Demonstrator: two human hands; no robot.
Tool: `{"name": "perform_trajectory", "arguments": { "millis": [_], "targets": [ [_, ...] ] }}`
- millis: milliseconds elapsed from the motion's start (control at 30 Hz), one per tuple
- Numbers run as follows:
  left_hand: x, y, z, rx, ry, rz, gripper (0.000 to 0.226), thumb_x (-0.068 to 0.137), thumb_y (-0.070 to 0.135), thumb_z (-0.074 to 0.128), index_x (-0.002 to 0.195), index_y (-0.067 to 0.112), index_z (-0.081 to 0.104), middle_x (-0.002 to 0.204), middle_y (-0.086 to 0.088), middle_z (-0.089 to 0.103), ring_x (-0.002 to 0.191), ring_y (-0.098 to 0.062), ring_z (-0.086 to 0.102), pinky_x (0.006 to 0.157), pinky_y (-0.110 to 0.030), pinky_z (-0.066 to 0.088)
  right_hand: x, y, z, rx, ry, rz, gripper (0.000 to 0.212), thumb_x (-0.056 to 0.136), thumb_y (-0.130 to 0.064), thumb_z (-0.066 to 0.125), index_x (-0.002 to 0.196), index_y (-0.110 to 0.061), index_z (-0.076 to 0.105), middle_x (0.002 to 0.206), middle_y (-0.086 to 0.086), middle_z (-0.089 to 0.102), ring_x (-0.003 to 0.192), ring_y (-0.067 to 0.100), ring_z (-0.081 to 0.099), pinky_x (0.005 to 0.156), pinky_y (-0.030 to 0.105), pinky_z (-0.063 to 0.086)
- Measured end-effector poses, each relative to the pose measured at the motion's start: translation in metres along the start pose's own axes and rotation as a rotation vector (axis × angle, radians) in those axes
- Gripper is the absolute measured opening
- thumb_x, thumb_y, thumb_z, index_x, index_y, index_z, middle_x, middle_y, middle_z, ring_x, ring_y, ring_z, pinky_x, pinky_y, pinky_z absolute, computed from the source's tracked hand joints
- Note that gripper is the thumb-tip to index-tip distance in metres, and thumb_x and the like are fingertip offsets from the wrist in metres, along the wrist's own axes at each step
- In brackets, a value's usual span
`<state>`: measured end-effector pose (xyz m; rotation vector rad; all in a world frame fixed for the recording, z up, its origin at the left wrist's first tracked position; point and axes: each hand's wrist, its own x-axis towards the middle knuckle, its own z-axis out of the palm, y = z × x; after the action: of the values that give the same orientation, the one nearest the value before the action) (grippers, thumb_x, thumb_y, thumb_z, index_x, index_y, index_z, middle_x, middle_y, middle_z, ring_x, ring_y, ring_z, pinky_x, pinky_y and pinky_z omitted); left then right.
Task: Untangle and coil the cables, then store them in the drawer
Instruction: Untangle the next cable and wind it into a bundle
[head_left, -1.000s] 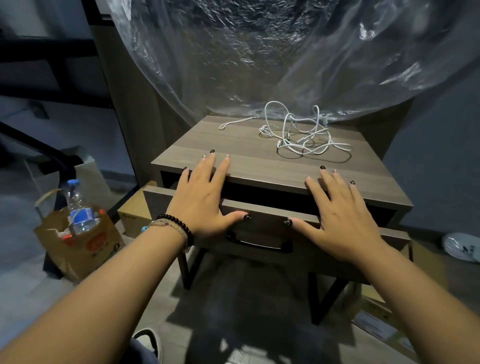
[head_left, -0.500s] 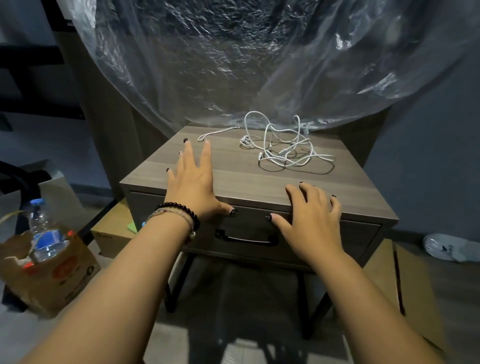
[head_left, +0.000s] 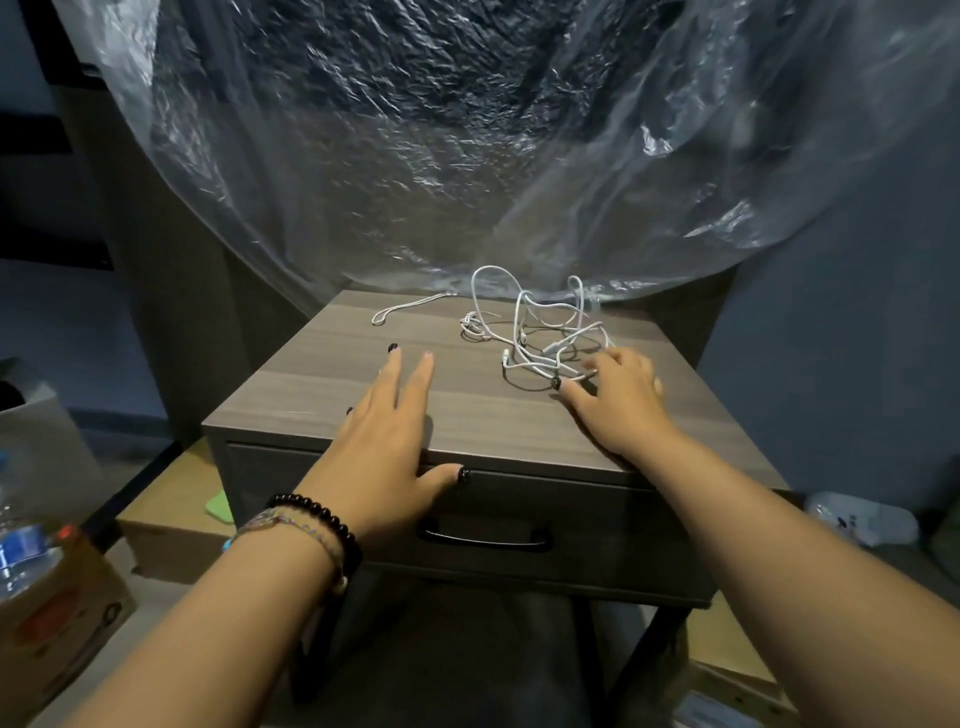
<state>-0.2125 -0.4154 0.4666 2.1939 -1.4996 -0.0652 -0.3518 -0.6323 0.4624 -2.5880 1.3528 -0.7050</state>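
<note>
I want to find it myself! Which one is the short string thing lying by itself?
Look at the wooden nightstand under the plastic sheet. Its back left corner holds a short white cord, apart from the tangled cables. It alone lies nearly straight.

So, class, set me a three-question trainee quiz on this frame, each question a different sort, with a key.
1. True or false: the drawer is open.
2. Which hand is at the tangled white cables? A) left hand B) right hand
3. Fill in: the separate thin white cord lies to the ____ of the tangle in the head view.

Key: 1 false, its front sits flush; 2 B, its fingers reach the tangle's near edge while the left lies flat on the nightstand top; 3 left.
</note>
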Motion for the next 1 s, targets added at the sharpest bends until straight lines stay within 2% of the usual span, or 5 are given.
{"name": "perform_trajectory", "arguments": {
  "millis": [133,400,667,800,1000],
  "targets": [
    [-0.006,-0.001,-0.002,-0.007,-0.024,0.011,0.102,0.087,0.043,0.063,0.149,0.028,-0.017,0.158,0.002,-0.022,0.148,-0.017,-0.001,0.119,-0.038,0.015,-0.004,-0.004,-0.004,-0.013,0.11,-0.056,0.024,0.095,-0.033,0.053,0.086,-0.014,0.063,0.096,0.007,0.064,0.098,0.027,0.056,0.09,0.038,0.035],
    [-0.012,0.012,-0.001,-0.086,-0.019,0.087,0.095,0.09,0.04,0.059,0.151,0.026,-0.013,0.16,0.007,-0.013,0.147,-0.009,-0.002,0.119,-0.028,0.008,-0.062,-0.015,-0.029,0.593,0.331,-0.161,0.017,0.096,-0.016,0.053,0.08,-0.016,0.057,0.078,0.0,0.057,0.074,0.009,0.051,0.069,0.023,0.041],
    [-0.015,0.032,0.01,-0.101,0.089,0.193,0.071,0.097,0.034,0.048,0.152,0.025,0.006,0.157,0.011,0.015,0.142,-0.004,0.016,0.109,-0.015,0.011,-0.127,-0.022,-0.048,0.707,0.291,-0.269,0.016,0.093,-0.014,0.058,0.078,-0.018,0.06,0.074,-0.005,0.058,0.076,0.009,0.055,0.064,0.018,0.042],
    [-0.012,0.035,0.018,-0.072,0.213,0.259,0.029,0.097,0.028,0.047,0.123,0.019,0.056,0.137,0.002,0.049,0.135,-0.015,0.037,0.111,-0.038,0.033,-0.132,-0.015,-0.041,0.549,0.303,-0.385,0.017,0.092,-0.031,0.052,0.078,-0.022,0.059,0.075,-0.013,0.054,0.076,0.005,0.052,0.073,0.022,0.039],
    [-0.01,0.041,0.016,-0.252,0.316,0.209,0.031,0.098,0.036,0.04,0.087,0.019,0.065,0.08,0.009,0.068,0.076,-0.004,0.061,0.071,-0.027,0.047,-0.12,0.003,-0.028,0.279,0.427,-0.497,0.025,0.092,-0.044,0.05,0.095,-0.021,0.059,0.084,-0.01,0.058,0.077,0.006,0.05,0.075,0.028,0.034]
  ]
}}
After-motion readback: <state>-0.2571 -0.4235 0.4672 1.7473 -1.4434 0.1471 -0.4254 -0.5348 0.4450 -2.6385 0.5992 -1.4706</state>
